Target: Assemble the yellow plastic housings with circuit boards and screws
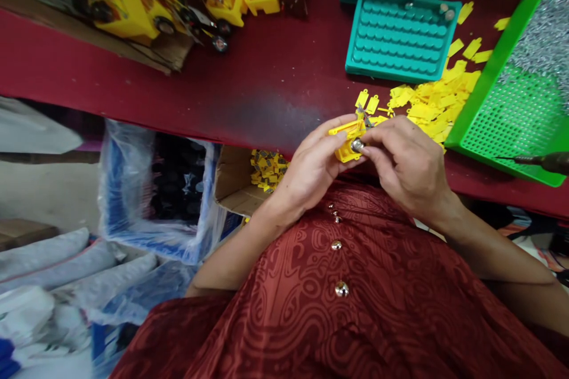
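Just in front of my body, my left hand [313, 157] is closed round a small yellow plastic part [345, 154], a box-like housing with a dark piece at its far end. My right hand [406, 163] pinches a shiny round button cell [357, 145] between thumb and fingers, right at the housing's open side. Whether the cell is fully seated cannot be made out. Beyond my hands lie loose flat yellow covers [438, 106] in a pile. A teal moulded tray [402, 38] behind them carries a few round cells in its far corner.
At the right, a green perforated basket [489, 130] holds many small silvery screws, with a screwdriver [544, 161] across its near end. Yellow toy vehicles [122, 9] crowd a cardboard sheet at the far left. Below the table edge are a carton [235, 180] and a plastic-lined blue crate [127, 222].
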Motion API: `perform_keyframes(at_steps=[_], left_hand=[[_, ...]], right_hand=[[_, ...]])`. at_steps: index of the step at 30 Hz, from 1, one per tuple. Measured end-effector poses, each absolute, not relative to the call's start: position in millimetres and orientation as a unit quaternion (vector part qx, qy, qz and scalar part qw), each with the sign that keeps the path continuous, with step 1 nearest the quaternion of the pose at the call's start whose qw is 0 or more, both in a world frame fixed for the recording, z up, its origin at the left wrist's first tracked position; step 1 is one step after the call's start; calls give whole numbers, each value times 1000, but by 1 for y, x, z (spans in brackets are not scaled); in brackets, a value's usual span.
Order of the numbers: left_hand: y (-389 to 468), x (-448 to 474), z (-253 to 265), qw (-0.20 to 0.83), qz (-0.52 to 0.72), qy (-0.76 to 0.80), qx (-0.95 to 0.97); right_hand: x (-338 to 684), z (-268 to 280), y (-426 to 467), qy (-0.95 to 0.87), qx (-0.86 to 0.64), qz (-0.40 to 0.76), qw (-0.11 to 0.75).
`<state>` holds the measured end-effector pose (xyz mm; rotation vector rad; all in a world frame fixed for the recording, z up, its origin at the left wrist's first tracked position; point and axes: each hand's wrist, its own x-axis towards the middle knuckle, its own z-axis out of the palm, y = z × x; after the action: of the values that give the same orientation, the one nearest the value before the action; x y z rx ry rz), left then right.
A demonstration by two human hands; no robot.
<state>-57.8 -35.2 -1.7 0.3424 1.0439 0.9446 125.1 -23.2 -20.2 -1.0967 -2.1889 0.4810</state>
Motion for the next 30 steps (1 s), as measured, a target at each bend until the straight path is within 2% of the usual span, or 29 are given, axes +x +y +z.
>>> perform_keyframes(at_steps=[6,17,24,30], left_hand=[[-35,-58,1,747,439,478,145],[-31,-59,-8,705,472,488,204],[-29,-59,-18,661,497,508,241],[-24,-66,-16,700,481,472,235]], right_hand=[[126,-18,-22,-824,-430,210,303],[133,-9,-23,-750,-474,245,391],[130,-20,-25,-741,-474,240,409],[125,-22,-23,-731,-483,236,420]])
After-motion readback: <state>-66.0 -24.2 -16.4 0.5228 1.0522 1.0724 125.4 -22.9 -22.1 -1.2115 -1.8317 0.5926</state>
